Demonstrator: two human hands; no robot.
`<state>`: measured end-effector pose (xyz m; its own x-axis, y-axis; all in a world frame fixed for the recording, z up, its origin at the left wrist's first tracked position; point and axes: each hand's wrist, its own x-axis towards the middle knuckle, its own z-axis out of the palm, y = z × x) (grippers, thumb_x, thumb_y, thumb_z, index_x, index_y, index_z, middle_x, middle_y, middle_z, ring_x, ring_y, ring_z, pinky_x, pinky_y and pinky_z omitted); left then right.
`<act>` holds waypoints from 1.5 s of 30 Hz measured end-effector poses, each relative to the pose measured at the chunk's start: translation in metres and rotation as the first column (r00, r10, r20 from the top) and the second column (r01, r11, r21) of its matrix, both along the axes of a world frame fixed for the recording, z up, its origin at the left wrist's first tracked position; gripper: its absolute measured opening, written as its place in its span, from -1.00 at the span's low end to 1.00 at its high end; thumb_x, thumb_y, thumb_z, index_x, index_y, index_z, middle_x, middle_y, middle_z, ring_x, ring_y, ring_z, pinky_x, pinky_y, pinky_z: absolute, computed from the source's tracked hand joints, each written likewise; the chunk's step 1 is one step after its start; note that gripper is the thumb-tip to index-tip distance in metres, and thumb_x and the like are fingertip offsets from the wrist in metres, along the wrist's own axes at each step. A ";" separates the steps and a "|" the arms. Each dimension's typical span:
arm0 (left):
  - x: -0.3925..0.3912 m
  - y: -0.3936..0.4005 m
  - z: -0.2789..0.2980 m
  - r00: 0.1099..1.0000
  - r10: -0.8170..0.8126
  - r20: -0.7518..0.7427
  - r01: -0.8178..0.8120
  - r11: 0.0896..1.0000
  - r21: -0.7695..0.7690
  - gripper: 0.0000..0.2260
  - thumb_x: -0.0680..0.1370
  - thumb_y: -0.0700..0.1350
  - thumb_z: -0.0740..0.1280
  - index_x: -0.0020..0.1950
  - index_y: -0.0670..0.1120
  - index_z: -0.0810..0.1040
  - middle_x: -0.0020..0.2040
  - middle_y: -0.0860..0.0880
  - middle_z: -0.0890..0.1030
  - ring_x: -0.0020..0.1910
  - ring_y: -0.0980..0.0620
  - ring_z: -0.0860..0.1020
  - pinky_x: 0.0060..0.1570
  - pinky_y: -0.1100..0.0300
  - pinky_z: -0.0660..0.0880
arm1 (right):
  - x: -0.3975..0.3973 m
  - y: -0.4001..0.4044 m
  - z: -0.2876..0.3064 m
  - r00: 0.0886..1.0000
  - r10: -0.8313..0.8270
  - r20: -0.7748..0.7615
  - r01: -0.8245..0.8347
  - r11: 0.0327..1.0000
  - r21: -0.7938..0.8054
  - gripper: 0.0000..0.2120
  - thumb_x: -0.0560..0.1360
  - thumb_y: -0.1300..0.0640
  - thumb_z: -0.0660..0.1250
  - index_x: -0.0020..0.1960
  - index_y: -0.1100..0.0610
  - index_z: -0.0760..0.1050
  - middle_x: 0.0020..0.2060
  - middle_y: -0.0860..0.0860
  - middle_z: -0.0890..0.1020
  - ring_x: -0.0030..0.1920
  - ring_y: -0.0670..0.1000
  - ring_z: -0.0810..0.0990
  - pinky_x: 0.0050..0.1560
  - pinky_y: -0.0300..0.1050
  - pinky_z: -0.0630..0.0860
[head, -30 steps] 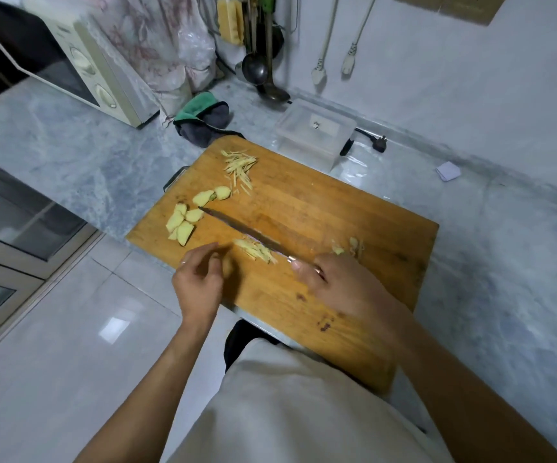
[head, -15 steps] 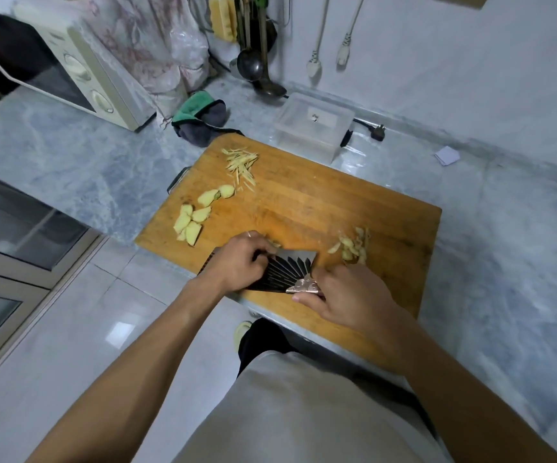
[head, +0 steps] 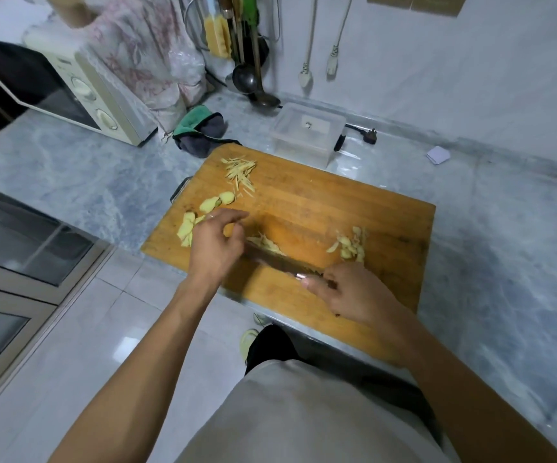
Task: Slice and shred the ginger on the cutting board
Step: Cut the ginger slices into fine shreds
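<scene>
The counter (head: pixel 70 182) runs grey and marbled under everything; on it the board (head: pixel 337 208) lies at a slant, its near edge at the counter's lip; behind it to the left stands the microwave (head: pixel 80 95), and just past the board's far edge sit a clear box (head: pixel 307 132) and a green-and-grey cloth (head: pixel 200 128); a ladle (head: pixel 247 78) hangs at the wall.

My right hand (head: pixel 347 292) is over the board's near right part, fingers curled around the knife (head: pixel 280 262) handle; the blade lies low across the board, pointing left towards my other hand.

My left hand (head: pixel 213 242) hovers over the board's left side, fingers loosely bent and holding nothing, fingertips just beside the blade.

The ginger is all on the board in four lots: slices (head: pixel 187 228) at the left edge, partly under my left hand; shreds (head: pixel 240 172) at the far left corner; a small pile (head: pixel 268 243) against the blade; scraps (head: pixel 349 245) near my right hand.
</scene>
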<state>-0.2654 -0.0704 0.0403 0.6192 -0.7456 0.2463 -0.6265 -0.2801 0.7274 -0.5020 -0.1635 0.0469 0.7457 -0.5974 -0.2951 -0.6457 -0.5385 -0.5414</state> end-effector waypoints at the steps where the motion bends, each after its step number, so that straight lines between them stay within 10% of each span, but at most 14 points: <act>1: 0.000 0.002 0.002 0.999 0.033 -0.005 -0.033 0.998 -0.046 -0.77 0.53 -0.27 0.31 0.11 -0.10 0.69 0.06 -0.02 0.66 0.03 0.21 0.50 0.02 0.57 0.31 | -0.001 0.000 0.000 0.996 -0.078 0.041 0.075 0.994 0.086 -0.43 0.57 -0.34 0.22 -0.30 0.14 0.41 -0.46 -0.01 0.44 -0.48 -0.06 0.41 -0.38 -0.10 0.31; 6: -0.013 0.004 -0.006 0.990 0.141 -0.002 -0.141 0.987 -0.071 -0.68 0.52 -0.19 0.31 0.27 -0.07 0.61 0.23 -0.04 0.56 0.23 0.06 0.48 0.22 0.39 0.32 | 0.003 -0.001 0.015 0.981 -0.184 0.056 0.169 0.962 0.214 -0.48 0.61 -0.27 0.19 -0.29 0.13 0.38 -0.52 -0.10 0.51 -0.56 -0.22 0.47 -0.45 -0.24 0.42; 10: -0.018 -0.004 -0.022 0.968 0.234 -0.093 -0.168 0.874 0.457 -0.37 0.50 0.14 0.40 0.52 0.01 0.32 0.48 -0.15 0.30 0.37 -0.17 0.41 0.32 0.01 0.43 | 0.006 -0.005 0.012 0.962 -0.269 0.041 0.248 0.929 0.273 -0.25 0.51 -0.46 0.07 -0.21 0.27 0.49 -0.36 0.14 0.50 -0.40 0.05 0.52 -0.20 0.22 0.59; 14: -0.018 -0.025 -0.019 0.992 -0.078 -0.096 0.123 0.702 0.702 -0.18 0.44 0.09 0.52 0.58 0.15 0.15 0.57 -0.12 0.05 0.52 -0.18 0.13 0.41 -0.05 0.30 | 0.007 -0.008 0.013 0.923 -0.377 0.075 0.329 0.877 0.351 -0.24 0.60 -0.34 0.08 -0.10 0.39 0.57 -0.32 0.25 0.61 -0.39 0.08 0.56 -0.15 0.17 0.62; 26: 0.029 -0.045 -0.054 0.830 -0.542 -0.131 0.528 0.690 0.494 -0.82 0.47 -0.30 0.47 0.04 -0.14 0.72 0.05 -0.01 0.50 0.10 -0.08 0.55 0.13 0.40 0.28 | 0.029 -0.009 0.002 0.866 -0.496 0.059 0.400 0.759 0.514 -0.42 0.60 -0.34 0.10 -0.24 0.13 0.47 -0.46 0.03 0.50 -0.49 -0.03 0.46 -0.44 -0.19 0.45; 45: 0.107 -0.146 -0.022 0.869 -0.477 0.134 0.288 0.707 0.646 -0.73 0.60 -0.20 0.29 0.29 -0.12 0.58 0.33 -0.15 0.53 0.24 -0.17 0.54 0.25 0.07 0.47 | 0.074 -0.042 0.014 0.853 -0.506 0.126 0.425 0.815 0.394 -0.41 0.65 -0.28 0.06 -0.32 0.11 0.49 -0.51 -0.02 0.50 -0.52 -0.08 0.47 -0.35 -0.18 0.49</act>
